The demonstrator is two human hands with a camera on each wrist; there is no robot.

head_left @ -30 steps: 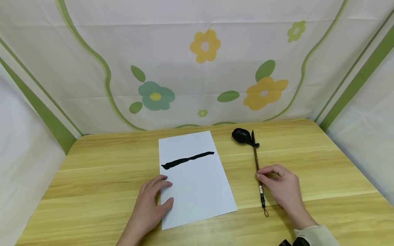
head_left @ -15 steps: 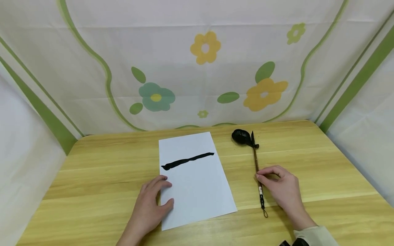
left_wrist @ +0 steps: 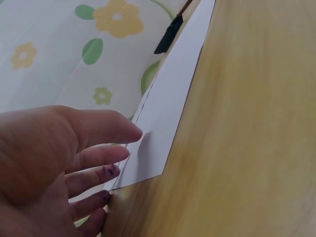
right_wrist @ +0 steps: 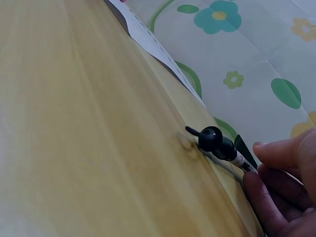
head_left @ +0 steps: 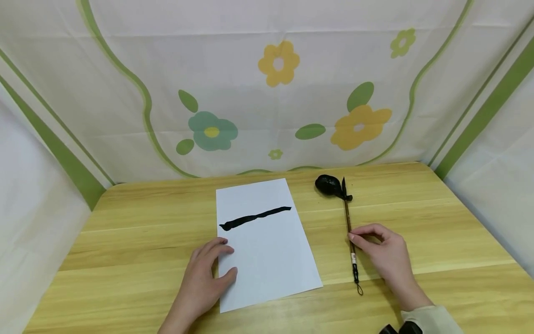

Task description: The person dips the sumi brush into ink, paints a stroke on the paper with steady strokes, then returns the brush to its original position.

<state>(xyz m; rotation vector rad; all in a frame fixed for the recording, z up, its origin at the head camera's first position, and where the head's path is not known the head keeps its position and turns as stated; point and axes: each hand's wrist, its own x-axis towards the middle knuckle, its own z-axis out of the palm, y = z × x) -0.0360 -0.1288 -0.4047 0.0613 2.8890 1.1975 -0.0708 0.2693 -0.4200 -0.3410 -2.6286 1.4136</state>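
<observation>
A sheet of white paper [head_left: 267,260] lies on the table with one long black ink stroke [head_left: 255,217] across its upper part. My left hand [head_left: 205,278] rests at the paper's left edge, fingers spread and relaxed; dark smudges mark two fingertips [left_wrist: 109,171] in the left wrist view. To the right, my right hand [head_left: 385,255] pinches the brown handle of a writing brush [head_left: 347,218] between thumb and fingers. The brush's dark tip points away, across the stem of a glossy black spoon-shaped object [head_left: 327,184]. In the right wrist view, the brush's black end [right_wrist: 211,139] sticks out past the fingers.
The wooden table [head_left: 137,241] reaches back to a white curtain [head_left: 250,60] printed with flowers. More white cloth stands at the left and right sides. A black device [head_left: 402,327] sits by the right sleeve [head_left: 431,320].
</observation>
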